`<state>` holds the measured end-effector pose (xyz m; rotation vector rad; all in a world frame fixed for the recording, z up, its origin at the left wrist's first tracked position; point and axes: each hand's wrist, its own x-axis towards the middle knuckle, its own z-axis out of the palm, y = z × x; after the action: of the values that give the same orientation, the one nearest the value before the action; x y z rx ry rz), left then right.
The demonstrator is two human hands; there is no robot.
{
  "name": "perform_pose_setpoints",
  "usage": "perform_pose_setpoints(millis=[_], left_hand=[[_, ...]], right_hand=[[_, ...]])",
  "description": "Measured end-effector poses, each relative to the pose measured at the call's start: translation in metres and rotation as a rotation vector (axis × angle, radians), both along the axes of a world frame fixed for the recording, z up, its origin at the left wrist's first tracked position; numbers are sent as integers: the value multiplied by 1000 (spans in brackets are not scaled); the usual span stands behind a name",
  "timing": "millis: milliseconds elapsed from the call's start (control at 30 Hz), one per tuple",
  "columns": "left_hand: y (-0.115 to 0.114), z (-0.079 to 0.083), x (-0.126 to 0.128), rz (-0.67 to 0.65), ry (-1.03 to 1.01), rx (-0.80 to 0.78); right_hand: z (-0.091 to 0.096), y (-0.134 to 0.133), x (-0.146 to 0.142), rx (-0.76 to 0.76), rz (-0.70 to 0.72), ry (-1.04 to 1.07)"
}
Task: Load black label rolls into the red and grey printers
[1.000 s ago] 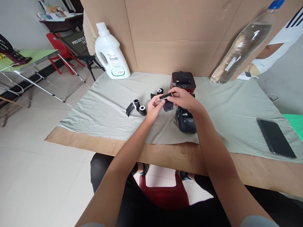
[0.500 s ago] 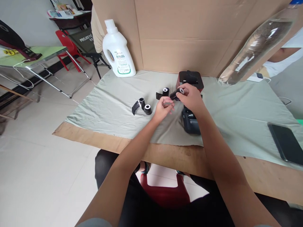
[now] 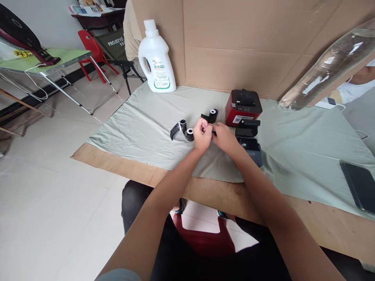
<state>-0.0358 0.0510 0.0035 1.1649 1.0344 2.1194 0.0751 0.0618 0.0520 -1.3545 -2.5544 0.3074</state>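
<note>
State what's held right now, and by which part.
The right hand holds a small black item. The hands cover most of it, so the gripped part can't be told, nor whether the left hand grips it too.

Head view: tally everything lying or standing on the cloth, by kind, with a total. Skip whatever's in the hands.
Black film rolls: 3
Printers: 2
White detergent bottle: 1
Clear bottle with liquid: 1
Phone: 1
Total: 8
</note>
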Motion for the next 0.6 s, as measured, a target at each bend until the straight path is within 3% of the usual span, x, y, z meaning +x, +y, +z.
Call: perform_pose_setpoints(millis=[100, 200, 433, 600], left_hand=[[0, -1, 2, -34, 7, 18], [-2, 1, 2, -41, 8, -7], [-3, 14, -8, 19, -42, 13], [0, 22, -18, 51, -51, 55]], right_hand=[[1, 0, 2, 19, -40, 34], [11, 7, 9, 136, -85, 249], [72, 7, 34, 439, -200, 740], [87, 5, 45, 506, -197, 842]])
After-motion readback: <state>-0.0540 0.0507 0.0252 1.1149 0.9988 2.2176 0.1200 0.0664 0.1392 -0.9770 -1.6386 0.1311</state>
